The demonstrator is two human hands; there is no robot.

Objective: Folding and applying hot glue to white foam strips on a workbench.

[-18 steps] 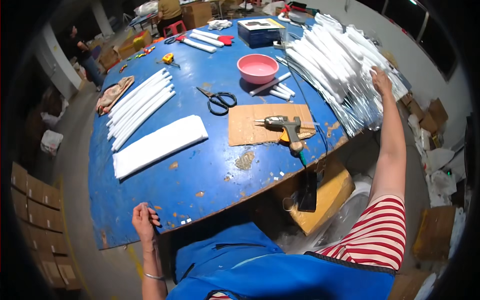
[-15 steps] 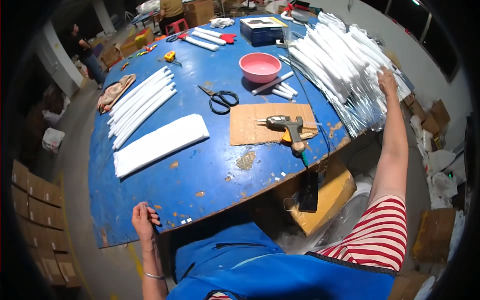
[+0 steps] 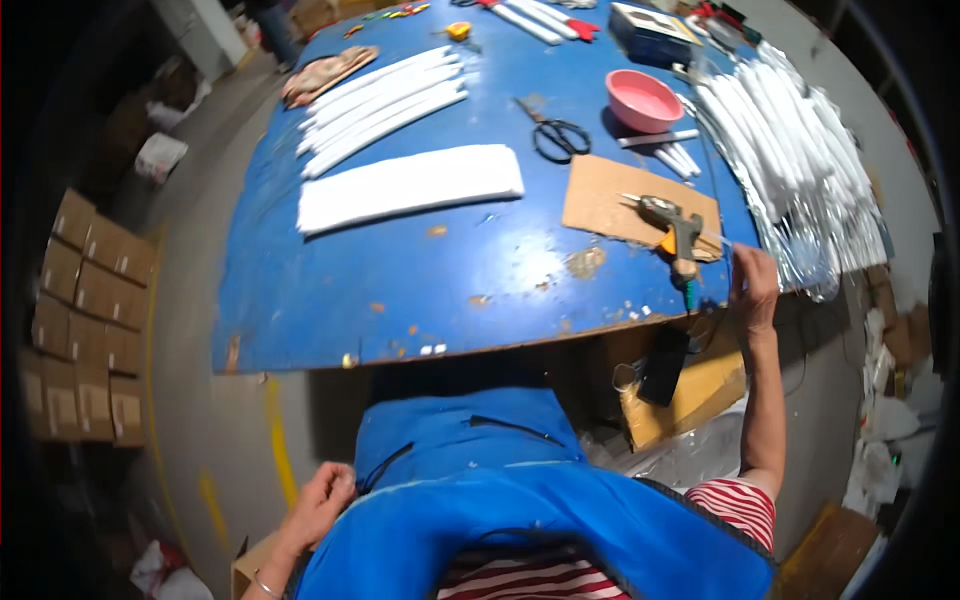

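Left hand (image 3: 322,500) low by blue apron (image 3: 470,470), off table, fingers loosely curled, holding nothing. Glue gun (image 3: 675,232) on cardboard sheet (image 3: 610,195), just left of right fingertips. Right hand (image 3: 755,285) at table edge (image 3: 500,340), fingers pinching thin white strip (image 3: 722,240). White strip pile (image 3: 800,170) beyond.

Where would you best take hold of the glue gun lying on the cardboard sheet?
Probably by the yellow handle of the glue gun, coming from the near table edge, where the right hand already is. It lies flat on the cardboard sheet, handle toward that edge and nozzle pointing away to the left.
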